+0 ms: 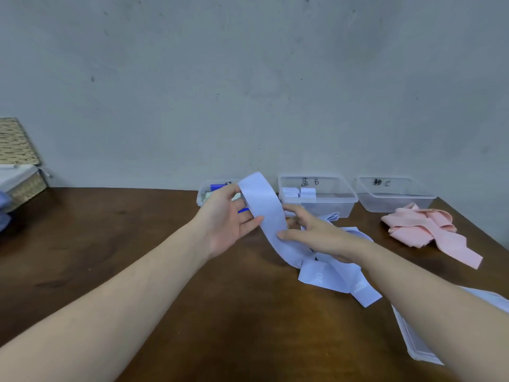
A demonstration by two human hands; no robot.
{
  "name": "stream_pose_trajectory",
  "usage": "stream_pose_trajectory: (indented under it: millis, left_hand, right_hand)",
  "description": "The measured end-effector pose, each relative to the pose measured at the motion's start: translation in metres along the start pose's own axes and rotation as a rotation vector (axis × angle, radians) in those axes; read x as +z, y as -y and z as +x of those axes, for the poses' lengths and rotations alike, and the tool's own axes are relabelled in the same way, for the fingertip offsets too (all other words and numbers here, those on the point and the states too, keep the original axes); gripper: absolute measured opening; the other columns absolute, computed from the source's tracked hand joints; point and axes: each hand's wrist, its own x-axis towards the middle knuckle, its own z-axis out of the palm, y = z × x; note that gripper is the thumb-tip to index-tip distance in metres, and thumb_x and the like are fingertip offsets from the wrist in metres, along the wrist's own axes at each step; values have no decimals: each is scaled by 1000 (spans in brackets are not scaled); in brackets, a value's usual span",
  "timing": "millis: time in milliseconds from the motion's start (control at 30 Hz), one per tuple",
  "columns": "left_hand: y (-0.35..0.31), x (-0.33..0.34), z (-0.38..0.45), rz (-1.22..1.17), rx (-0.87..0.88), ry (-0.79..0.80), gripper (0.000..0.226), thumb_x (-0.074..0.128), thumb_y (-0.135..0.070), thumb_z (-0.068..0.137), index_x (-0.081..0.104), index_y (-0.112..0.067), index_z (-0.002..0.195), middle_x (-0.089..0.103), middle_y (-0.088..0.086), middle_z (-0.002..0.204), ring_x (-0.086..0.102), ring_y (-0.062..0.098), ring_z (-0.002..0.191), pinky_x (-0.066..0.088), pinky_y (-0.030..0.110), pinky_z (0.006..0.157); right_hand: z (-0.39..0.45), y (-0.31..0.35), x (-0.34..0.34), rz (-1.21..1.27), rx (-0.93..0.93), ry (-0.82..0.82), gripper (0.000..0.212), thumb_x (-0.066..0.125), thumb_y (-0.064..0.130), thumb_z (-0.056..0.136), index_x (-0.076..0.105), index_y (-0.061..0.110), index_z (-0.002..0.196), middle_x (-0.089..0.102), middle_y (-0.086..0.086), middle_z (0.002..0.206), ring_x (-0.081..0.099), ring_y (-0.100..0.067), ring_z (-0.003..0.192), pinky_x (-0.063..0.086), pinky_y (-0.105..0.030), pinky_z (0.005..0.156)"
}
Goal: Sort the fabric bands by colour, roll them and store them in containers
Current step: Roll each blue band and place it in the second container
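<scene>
While raised, both hands (228,216) hold the lavender band (264,208) between them.

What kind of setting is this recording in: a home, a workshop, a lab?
Probably a makeshift sorting station in a plain room rather than a lived-in home: a bare wooden table against a scuffed grey wall, hand-labelled clear plastic containers lined up along it, and a wicker basket at the side.

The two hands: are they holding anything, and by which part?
Both hold one light blue band. The left hand grips it near its raised free end; the right hand pinches it lower down, and the rest trails onto the table.
</scene>
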Motion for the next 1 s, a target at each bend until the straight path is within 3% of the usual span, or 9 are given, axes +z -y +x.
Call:
stream_pose_trajectory:
  millis: [100, 167, 300, 400, 500, 567, 667, 833, 1000]
  left_hand:
    - [-3, 4, 1, -8, -3, 6, 21, 47, -19, 99, 62, -17, 113, 69, 7, 124, 70, 27, 98, 58, 30, 66]
    - [-5, 3, 4, -35, 8, -6, 21, 47, -18, 99, 59, -11, 115, 69, 11, 124, 69, 30, 101, 59, 32, 68]
    - [-10, -6, 10, -161, 70, -91, 19, 46, -13, 98, 58, -4, 109, 73, 14, 108, 70, 30, 100, 59, 37, 79]
    - [-8, -13, 12, -228, 68, -122, 34, 37, -12, 95, 61, 0, 116, 73, 14, 108, 69, 29, 104, 58, 40, 85]
    - [-8, -17, 15, -232, 72, -120, 41, 40, -21, 93, 60, 0, 123, 71, 16, 116, 68, 29, 109, 56, 39, 92]
    - [-7, -18, 18, -165, 91, -137, 40, 59, -27, 92, 60, -3, 124, 67, 13, 124, 66, 25, 113, 56, 37, 94]
    - [0, -20, 26, -42, 144, -234, 32, 75, -13, 86, 61, 0, 112, 56, 8, 134, 60, 21, 122, 58, 31, 88]
    - [2, -21, 26, 42, 123, -222, 23, 70, -12, 92, 66, -4, 113, 73, 3, 110, 69, 21, 108, 59, 32, 86]
    - [0, -30, 33, 47, 85, -215, 11, 65, -14, 96, 66, -13, 107, 77, -6, 82, 72, 17, 95, 58, 33, 88]
  right_hand:
    - [0, 6, 2, -45, -31, 24, 6, 63, 33, 97, 66, 31, 103, 67, 29, 88, 63, 10, 84, 49, -12, 75]
    - [-2, 11, 3, -93, -69, -3, 18, 62, 33, 98, 65, 17, 89, 63, 24, 76, 60, 5, 73, 45, -12, 68]
    - [-1, 11, 6, -121, -73, -96, 30, 61, 40, 96, 67, 12, 105, 70, -1, 107, 66, -14, 97, 52, -35, 93]
    - [3, 10, 12, -108, -98, -133, 30, 57, 41, 99, 59, 11, 98, 68, -8, 99, 63, -15, 84, 51, -34, 81]
    - [4, 9, 20, -146, -73, -137, 26, 53, 43, 100, 51, 20, 87, 56, 5, 80, 52, -4, 67, 39, -17, 61]
    - [5, 4, 25, -119, -7, -99, 27, 53, 48, 99, 53, 22, 94, 59, 10, 82, 55, -2, 68, 40, -15, 60]
    - [2, 2, 33, -33, 75, -12, 35, 55, 54, 97, 61, 20, 102, 65, 7, 89, 63, -8, 77, 46, -23, 70]
    - [-4, -9, 38, -1, 123, 138, 24, 56, 43, 99, 64, 26, 114, 71, 6, 103, 68, -10, 89, 49, -28, 74]
    - [-10, -24, 45, 83, 230, 190, 22, 54, 35, 102, 62, 27, 121, 70, 7, 116, 69, -8, 102, 56, -31, 91]
